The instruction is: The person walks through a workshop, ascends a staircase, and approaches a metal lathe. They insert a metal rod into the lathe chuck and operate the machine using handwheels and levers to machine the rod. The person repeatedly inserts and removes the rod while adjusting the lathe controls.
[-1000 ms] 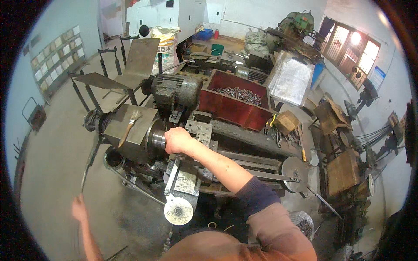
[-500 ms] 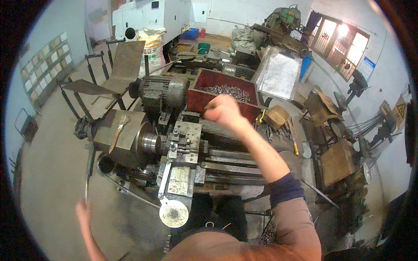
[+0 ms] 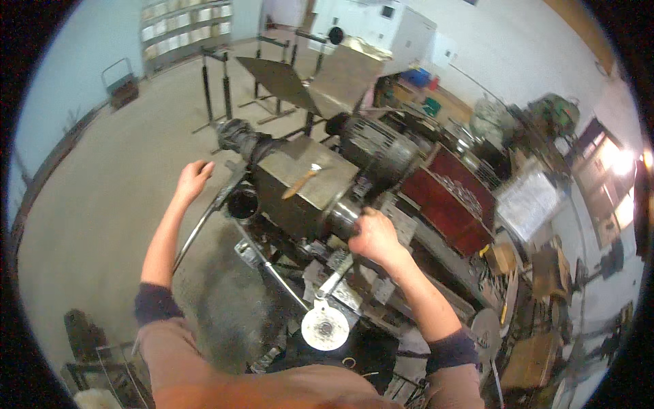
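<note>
My right hand (image 3: 377, 237) is closed right at the front of the round metal spindle nose (image 3: 342, 217) of a lathe. Anything in its fingers is too small or hidden to name. My left hand (image 3: 193, 180) is raised beyond the left end of the machine, fingers stretched out and holding nothing. Close beside it slants a long metal lever (image 3: 197, 235), apart from the hand. On top of the grey headstock (image 3: 272, 178) lies a brush (image 3: 301, 183) with a wooden handle. A pale round handwheel (image 3: 325, 328) sits in front of my body.
A red box (image 3: 446, 198) of small metal parts stands behind the lathe, beside a motor (image 3: 378, 146). Sheet-metal panels (image 3: 279, 82) on stands rise at the back. To the right are a silvery sheet (image 3: 528, 204), a small cardboard box (image 3: 503, 259) and hand tools.
My view has swung left. My right hand has gone from above the red box to the spindle nose. My left hand has left the lever's lower end and come up beside it.
</note>
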A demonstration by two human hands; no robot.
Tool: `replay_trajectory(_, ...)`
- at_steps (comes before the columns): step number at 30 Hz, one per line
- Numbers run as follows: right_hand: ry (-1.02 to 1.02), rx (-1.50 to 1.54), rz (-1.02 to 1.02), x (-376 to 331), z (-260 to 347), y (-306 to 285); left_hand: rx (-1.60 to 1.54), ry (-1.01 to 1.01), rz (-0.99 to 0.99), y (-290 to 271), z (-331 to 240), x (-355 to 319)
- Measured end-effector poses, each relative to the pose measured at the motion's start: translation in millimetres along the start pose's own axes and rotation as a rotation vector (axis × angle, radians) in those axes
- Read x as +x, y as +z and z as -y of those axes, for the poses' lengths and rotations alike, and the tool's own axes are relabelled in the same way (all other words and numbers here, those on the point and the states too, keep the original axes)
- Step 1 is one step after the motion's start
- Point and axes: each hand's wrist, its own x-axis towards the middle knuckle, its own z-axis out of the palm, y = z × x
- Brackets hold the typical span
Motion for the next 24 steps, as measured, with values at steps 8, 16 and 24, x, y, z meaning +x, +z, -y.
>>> replay_trajectory(8, -0.138, -0.398, 0.057, 12, 10, 31, 0.15, -0.001, -0.132, 32, 14, 72)
replay_trajectory(16, -0.067, -0.516, 0.144, 22, 18, 41, 0.372, -0.109, -0.166, 64, 19, 149)
replay_trajectory(24, -0.092, -0.432, 0.008, 20, 18, 46, 0.473, -0.129, -0.165, 79, 23, 172)
